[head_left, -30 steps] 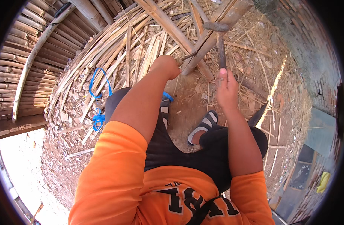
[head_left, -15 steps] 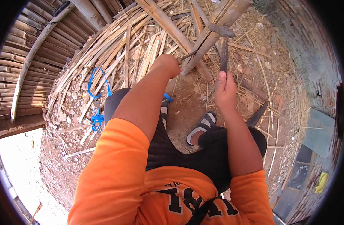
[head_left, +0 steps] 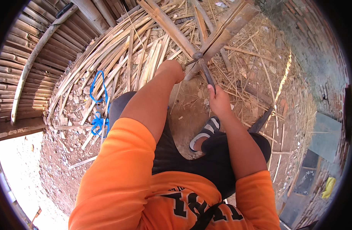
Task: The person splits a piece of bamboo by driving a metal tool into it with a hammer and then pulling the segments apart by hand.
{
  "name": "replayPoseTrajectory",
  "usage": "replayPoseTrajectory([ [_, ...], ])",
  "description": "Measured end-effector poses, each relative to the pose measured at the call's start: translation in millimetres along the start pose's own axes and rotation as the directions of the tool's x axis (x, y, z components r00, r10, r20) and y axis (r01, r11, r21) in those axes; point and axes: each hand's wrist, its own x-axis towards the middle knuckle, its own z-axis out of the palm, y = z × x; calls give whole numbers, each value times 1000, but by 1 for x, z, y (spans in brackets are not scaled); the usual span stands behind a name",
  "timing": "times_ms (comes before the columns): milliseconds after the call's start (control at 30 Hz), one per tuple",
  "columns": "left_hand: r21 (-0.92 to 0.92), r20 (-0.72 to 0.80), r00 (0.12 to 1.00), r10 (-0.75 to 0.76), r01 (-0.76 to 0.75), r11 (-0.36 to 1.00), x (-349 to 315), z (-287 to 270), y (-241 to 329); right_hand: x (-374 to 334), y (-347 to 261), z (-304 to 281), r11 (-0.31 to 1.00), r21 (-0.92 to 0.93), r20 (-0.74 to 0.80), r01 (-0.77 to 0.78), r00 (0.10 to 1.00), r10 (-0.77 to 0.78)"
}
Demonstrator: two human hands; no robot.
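My left hand [head_left: 171, 71] is closed around the handle of a knife [head_left: 189, 63], whose thin dark blade reaches right, to the near end of a split bamboo pole [head_left: 231, 30]. A hammer [head_left: 208, 73] is gripped in my right hand [head_left: 221, 101], thumb along its dark handle. Its head is down at the blade, over the bamboo; whether they touch is hard to tell. The pole slants away to the far right, with a long split along it, and crosses a second bamboo length [head_left: 170, 27]. Much of the blade is hidden by the hammer head.
Bamboo strips [head_left: 95, 57] lie heaped at the far left. A blue strap [head_left: 98, 124] lies on stony ground beside my left knee. Another dark blade [head_left: 261, 120] is by my right knee. A slatted bamboo wall [head_left: 34, 65] stands left, a weathered wall [head_left: 318, 57] right.
The hammer has come down and to the left, from above the pole onto the blade area. My right hand moved left and slightly nearer me; my left hand stayed almost still.
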Motion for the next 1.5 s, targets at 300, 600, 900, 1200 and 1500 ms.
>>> replayPoseTrajectory([
  [300, -162, -24, 994, -108, 103, 981, -22, -34, 15, 23, -23, -45, 945, 304, -169, 122, 983, -72],
  [600, -154, 8, 994, -108, 108, 982, -16, -22, 12, 18, -31, -43, 880, 449, -206, 154, 976, -66],
  [900, -205, -54, 985, -162, 148, 968, -30, -25, 20, 11, -21, -24, 980, 154, -141, 128, 984, -106],
  [1200, -178, -70, 992, -108, 94, 980, -11, -16, 14, 13, 11, -10, 1000, 20, -43, 20, 999, -19],
  [1500, -177, -26, 990, -139, 132, 975, -12, -29, 23, 21, 3, -22, 988, 153, -113, 26, 994, -9],
])
